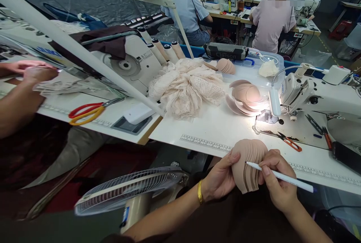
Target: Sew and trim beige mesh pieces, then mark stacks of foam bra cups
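Observation:
A fanned stack of beige bra cups (248,164) is held over the table's front edge. My left hand (222,177) is closed on the stack's left side, thumb on top. In my right hand (279,183) a white marker pen (282,176) is gripped, its dark tip against or just above the layered edges; exact contact is hard to tell. The fingers of that hand also rest by the right side of the stack. Beyond, on the white table, more beige cups (245,94) lie piled by the lit sewing machine (316,92).
Cream lace (188,85) is heaped left of the cups. Orange-handled snips (290,141) and a black phone (346,156) lie at right. Red-and-yellow scissors (87,113) are on the neighbouring table, where a co-worker's hands (36,72) hold fabric. A fan (129,188) stands below.

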### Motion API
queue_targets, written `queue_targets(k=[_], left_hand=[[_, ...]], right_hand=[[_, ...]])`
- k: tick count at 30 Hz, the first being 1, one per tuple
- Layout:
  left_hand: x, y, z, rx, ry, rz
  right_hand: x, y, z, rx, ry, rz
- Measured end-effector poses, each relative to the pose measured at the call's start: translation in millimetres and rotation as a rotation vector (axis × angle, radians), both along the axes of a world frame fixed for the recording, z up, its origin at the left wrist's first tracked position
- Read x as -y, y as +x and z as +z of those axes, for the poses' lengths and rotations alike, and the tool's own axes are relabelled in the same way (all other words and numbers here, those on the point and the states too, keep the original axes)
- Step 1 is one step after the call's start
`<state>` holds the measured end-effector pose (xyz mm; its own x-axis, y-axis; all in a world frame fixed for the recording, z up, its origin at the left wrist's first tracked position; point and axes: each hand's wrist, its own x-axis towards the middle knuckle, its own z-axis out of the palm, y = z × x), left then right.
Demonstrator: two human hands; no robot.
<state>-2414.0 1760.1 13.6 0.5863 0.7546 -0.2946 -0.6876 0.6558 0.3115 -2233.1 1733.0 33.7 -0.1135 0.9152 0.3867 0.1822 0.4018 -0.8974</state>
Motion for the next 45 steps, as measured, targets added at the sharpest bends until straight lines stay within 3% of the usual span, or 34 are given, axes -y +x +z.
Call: queue_targets(k=[16,35,38,41,45], left_hand=[[0.0,1.9,1.3,0.003,-0.008,0.009],[-0.3,2.3,3.5,-0.024,0.109,-0.059],[-6.9,-3.9,8.1,-0.099,0.193,-0.024],[-19.2,-19.9,13.9,-0.285,0.355,-0.051],[-35.3,-39.1,25.2,-0.672,0.889,-0.222]], right_hand=[[-1.4,-1.9,-0.8,-0.042,0.01,0.009],[-1.8,-0.9,-0.5,-0.048,0.029,0.018],[-5.4,8.7,1.8,-0.079,0.029,-0.07],[-13.7,26.2,5.2,0.133,-0.073,-0.177],[-28.7,37.6,9.8,0.343,-0.274,0.06]])
